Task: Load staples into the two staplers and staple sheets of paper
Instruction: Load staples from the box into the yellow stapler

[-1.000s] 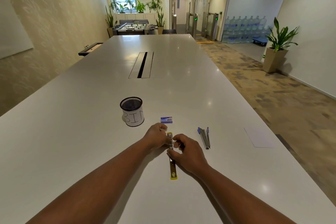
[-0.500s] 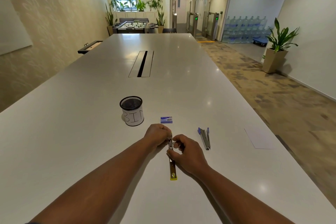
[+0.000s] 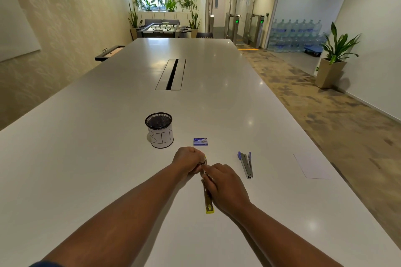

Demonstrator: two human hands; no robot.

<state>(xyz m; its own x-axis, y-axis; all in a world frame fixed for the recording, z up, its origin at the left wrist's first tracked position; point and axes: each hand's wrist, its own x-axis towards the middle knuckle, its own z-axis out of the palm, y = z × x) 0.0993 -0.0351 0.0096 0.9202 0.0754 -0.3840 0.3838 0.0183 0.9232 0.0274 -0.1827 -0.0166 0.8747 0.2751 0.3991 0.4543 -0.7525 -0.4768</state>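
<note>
Two staplers: yellow stapler [image 3: 208, 204] under both hands, blue stapler [image 3: 246, 165] apart

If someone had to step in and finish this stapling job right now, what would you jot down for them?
Left hand: closed around the far end of the yellow stapler, which lies opened out flat on the table.
Right hand: fingers pinched at the stapler's middle, apparently working on the staple channel; whether staples are in cannot be seen.
Purple stapler: lying open to the right, untouched.
Staple box: just beyond the hands, beside the mesh cup marked BIN.
Paper: far right, near the table edge, untouched.
Left: finish the yellow stapler, load the purple one, staple the sheets.
</note>
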